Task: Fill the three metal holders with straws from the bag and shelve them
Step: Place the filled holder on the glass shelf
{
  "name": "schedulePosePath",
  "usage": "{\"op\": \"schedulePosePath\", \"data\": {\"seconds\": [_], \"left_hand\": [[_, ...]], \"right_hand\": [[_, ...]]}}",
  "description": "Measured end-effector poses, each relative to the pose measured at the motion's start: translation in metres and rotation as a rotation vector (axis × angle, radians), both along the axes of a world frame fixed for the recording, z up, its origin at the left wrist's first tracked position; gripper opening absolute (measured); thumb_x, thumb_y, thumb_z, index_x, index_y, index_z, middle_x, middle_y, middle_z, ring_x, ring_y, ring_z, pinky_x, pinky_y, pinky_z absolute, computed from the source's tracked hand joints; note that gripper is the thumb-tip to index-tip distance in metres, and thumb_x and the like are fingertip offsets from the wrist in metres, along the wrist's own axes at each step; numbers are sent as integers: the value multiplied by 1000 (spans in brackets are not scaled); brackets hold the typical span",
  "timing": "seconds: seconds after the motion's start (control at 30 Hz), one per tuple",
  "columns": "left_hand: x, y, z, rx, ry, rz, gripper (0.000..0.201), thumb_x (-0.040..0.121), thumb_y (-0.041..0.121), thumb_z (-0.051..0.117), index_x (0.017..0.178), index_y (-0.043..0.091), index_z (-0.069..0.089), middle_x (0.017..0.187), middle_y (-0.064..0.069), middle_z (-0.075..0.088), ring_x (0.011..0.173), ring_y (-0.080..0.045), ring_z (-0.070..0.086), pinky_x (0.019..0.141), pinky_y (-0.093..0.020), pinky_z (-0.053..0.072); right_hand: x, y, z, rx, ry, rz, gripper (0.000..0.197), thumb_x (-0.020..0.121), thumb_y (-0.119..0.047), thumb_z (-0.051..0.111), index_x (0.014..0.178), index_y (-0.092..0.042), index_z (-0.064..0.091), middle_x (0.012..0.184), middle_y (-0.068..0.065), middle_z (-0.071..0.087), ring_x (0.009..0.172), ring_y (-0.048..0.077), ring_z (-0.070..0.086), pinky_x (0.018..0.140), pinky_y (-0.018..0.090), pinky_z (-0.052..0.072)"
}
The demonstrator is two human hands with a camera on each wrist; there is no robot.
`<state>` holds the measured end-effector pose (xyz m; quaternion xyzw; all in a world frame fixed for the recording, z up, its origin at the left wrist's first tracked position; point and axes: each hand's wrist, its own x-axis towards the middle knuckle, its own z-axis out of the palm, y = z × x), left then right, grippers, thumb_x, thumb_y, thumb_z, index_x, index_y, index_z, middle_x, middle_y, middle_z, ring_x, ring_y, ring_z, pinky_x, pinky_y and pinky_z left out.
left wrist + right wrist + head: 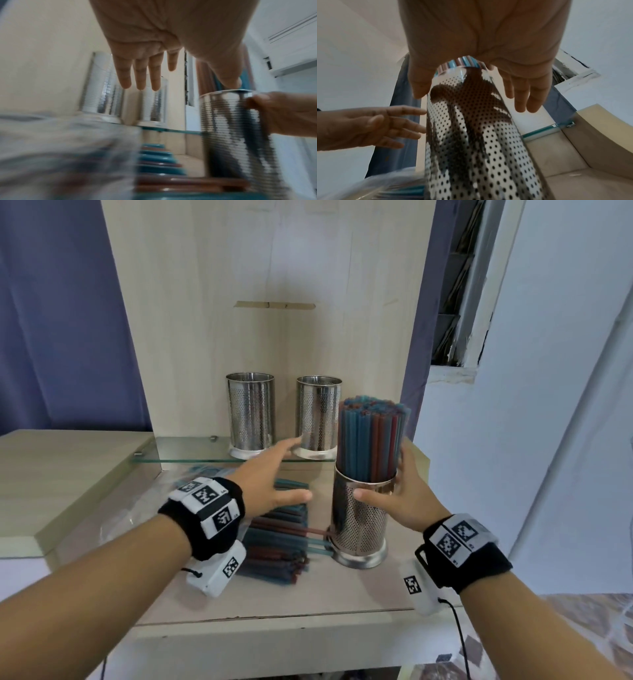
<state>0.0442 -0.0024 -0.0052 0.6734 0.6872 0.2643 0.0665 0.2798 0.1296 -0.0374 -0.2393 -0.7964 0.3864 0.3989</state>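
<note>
Two empty perforated metal holders (pixel 250 416) (pixel 318 417) stand side by side on the glass shelf (pixel 191 451). A third holder (pixel 359 525), packed with blue and red straws (pixel 370 440), stands upright on the wooden top below. My right hand (pixel 397 491) holds it near the rim, thumb in front and fingers behind; the right wrist view shows the same holder (pixel 471 135). My left hand (pixel 287 470) hovers open and empty, fingers spread, left of the filled holder, above the clear bag (pixel 144 508) of loose straws (pixel 277 546).
The wooden back panel (pixel 267 302) rises behind the shelf. A raised wooden block (pixel 68 474) lies to the left, a white wall (pixel 531 440) to the right. The counter's front edge (pixel 274 631) is close to me.
</note>
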Motion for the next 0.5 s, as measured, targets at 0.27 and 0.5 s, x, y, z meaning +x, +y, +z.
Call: {"op": "schedulePosePath", "data": {"seconds": [0.27, 0.5], "left_hand": [[-70, -29, -46, -154, 245, 194, 120, 50, 101, 31, 145, 28, 36, 149, -2, 38, 137, -20, 35, 113, -37, 30], [-77, -27, -72, -263, 244, 200, 131, 40, 106, 13, 146, 32, 32, 156, 1, 24, 143, -17, 24, 117, -37, 24]], "right_hand": [[-12, -3, -18, -81, -64, -175, 100, 47, -59, 90, 130, -34, 40, 116, -21, 61, 107, -1, 61, 99, 36, 52], [-1, -21, 3, -65, -114, -267, 80, 44, -54, 92, 113, -35, 56, 102, -17, 70, 95, -1, 66, 87, 28, 53]]}}
